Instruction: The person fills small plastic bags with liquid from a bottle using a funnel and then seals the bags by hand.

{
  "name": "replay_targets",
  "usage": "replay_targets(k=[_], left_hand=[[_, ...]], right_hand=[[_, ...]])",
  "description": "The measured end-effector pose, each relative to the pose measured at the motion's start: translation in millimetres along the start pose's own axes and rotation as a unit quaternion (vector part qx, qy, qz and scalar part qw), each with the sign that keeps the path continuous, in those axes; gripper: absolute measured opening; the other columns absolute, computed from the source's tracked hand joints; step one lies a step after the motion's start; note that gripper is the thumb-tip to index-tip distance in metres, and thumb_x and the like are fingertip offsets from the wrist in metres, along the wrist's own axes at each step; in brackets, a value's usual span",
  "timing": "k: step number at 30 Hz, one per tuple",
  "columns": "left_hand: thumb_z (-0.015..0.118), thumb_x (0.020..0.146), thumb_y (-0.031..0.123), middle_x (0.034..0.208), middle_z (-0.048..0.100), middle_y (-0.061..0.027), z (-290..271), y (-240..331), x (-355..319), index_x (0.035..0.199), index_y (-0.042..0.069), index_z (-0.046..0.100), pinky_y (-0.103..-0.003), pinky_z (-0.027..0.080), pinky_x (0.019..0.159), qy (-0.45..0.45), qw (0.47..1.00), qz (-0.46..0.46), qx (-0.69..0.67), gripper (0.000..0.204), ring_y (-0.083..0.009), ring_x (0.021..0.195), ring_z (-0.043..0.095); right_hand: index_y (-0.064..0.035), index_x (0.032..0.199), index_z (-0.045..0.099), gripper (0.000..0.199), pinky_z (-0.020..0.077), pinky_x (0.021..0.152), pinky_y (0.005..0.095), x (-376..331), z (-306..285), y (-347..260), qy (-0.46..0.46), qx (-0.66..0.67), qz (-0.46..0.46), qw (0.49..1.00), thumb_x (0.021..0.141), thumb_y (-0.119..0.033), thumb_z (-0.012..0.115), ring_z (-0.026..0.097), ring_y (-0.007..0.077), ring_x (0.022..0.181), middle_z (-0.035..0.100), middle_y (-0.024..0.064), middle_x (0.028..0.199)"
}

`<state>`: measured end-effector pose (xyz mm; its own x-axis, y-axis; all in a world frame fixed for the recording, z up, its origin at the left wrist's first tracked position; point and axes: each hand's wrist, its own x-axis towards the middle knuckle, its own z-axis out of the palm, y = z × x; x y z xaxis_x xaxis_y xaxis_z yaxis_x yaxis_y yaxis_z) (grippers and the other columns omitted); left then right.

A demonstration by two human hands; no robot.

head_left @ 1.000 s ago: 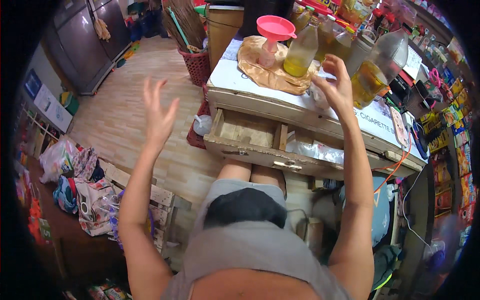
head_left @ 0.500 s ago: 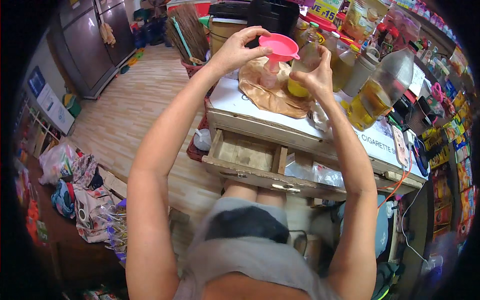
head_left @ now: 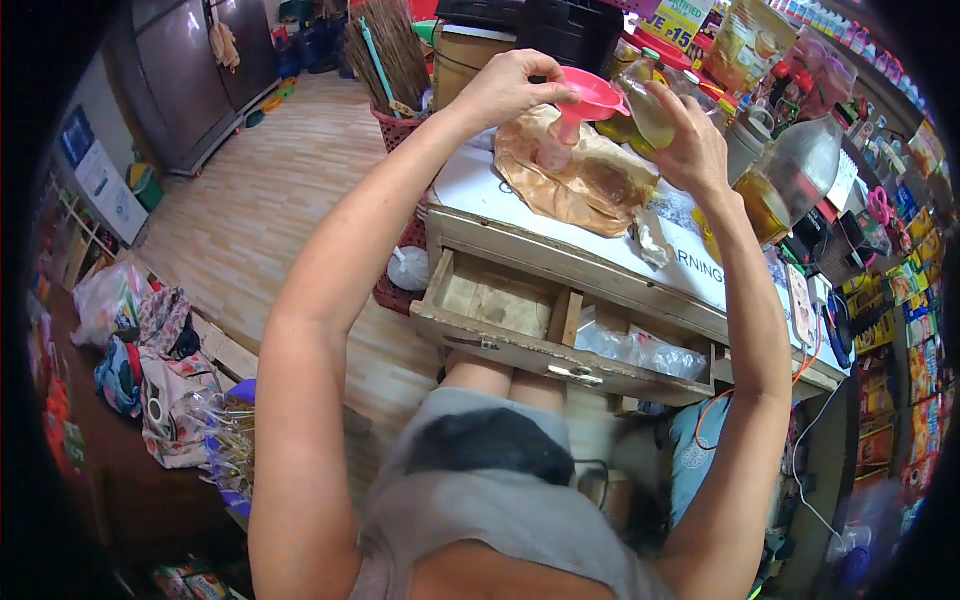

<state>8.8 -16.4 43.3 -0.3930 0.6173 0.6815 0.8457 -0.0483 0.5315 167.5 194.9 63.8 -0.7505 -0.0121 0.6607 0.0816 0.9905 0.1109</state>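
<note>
My left hand (head_left: 515,92) pinches the rim of a pink funnel (head_left: 598,96) between thumb and fingers. The funnel's spout goes down into a small clear bottle (head_left: 554,153) that stands on crumpled brown paper (head_left: 600,195). My right hand (head_left: 692,145) is closed round a clear bottle (head_left: 652,118) with some yellowish liquid, raised and tilted beside the funnel's right edge. The fingers partly hide this bottle, and I cannot tell whether liquid runs from its mouth. Both hands are above the white top of a wooden table (head_left: 470,190).
An open drawer (head_left: 490,295) with plastic bags juts out in front of my legs. A large tilted bottle of yellow liquid (head_left: 765,205), more bottles and a grey canister (head_left: 745,145) crowd the table's right side. A crumpled white scrap (head_left: 652,240) lies near the edge. Brooms (head_left: 380,60) stand behind left.
My right hand has lifted the clear bottle off the paper and tipped it beside the funnel. My left hand keeps its pinch on the funnel. The view has shifted slightly.
</note>
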Motion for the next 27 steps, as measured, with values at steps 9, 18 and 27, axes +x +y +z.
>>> replay_targets(k=[9,18,27], left_hand=[[0.072,0.077,0.029,0.079,0.06,-0.0022,-2,1,-1,0.088,0.002,0.067,-0.025,0.046,0.067,0.009,0.999,-0.037,0.028,0.03,-0.0091,0.075,0.055],[0.072,0.076,0.034,0.081,0.063,-0.007,4,10,1,0.085,0.002,0.068,-0.028,0.047,0.069,0.022,0.996,0.01,0.086,0.033,-0.0147,0.075,0.059],[0.072,0.076,0.036,0.076,0.062,-0.0071,-1,10,0,0.082,0.002,0.067,-0.029,0.046,0.067,0.008,0.997,-0.026,0.078,0.034,-0.0142,0.072,0.058]], right_hand=[[-0.024,0.124,0.05,0.067,0.0468,0.082,0.042,4,-17,9,0.043,-0.101,-0.109,0.988,0.064,0.002,0.063,0.056,0.033,0.098,0.055,0.0137,0.106],[-0.025,0.125,0.05,0.067,0.0466,0.082,0.042,6,-16,7,0.036,-0.106,-0.109,0.988,0.065,0.002,0.062,0.055,0.0329,0.1,0.053,0.015,0.114],[-0.0266,0.126,0.052,0.067,0.0454,0.083,0.0418,13,-22,6,0.055,-0.158,-0.156,0.973,0.066,0.001,0.062,0.054,0.0331,0.102,0.053,0.0149,0.115]])
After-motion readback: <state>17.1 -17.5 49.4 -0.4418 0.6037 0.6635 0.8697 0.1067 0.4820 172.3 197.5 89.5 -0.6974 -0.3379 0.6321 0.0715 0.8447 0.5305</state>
